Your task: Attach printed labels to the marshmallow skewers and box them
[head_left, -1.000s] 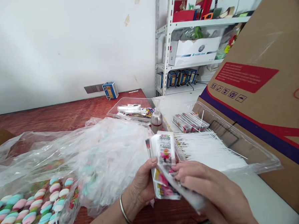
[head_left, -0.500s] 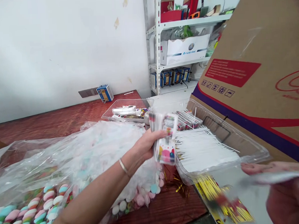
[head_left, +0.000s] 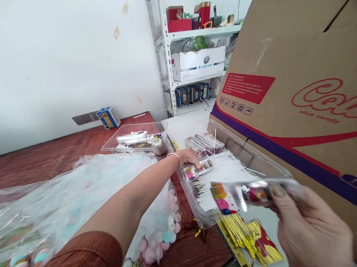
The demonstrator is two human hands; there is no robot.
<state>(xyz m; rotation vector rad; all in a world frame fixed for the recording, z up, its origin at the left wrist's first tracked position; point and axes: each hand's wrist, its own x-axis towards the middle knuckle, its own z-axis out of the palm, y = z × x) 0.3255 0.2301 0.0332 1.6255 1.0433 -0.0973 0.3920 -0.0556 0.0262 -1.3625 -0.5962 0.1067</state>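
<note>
My left hand (head_left: 188,156) reaches into a clear plastic tray (head_left: 270,166) and rests on a stack of printed cellophane bags (head_left: 198,169) lying on white sticks (head_left: 228,170); the fingers curl over the stack. My right hand (head_left: 309,228) is low at the right, pinching a single printed cellophane bag (head_left: 244,193) with coloured dots, held flat above the tray's near corner. A silver bangle sits on the left wrist.
A large cardboard box (head_left: 298,91) fills the right side. A plastic sack of pastel marshmallow candies (head_left: 89,198) covers the wooden table (head_left: 48,152) at left. Gold twist ties (head_left: 246,237) lie below the tray. A second clear tray (head_left: 133,136) and white shelving (head_left: 192,49) stand behind.
The left hand carried the stack of bags forward and set it down in the tray. The right hand drew one bag away to the right and now holds it up.
</note>
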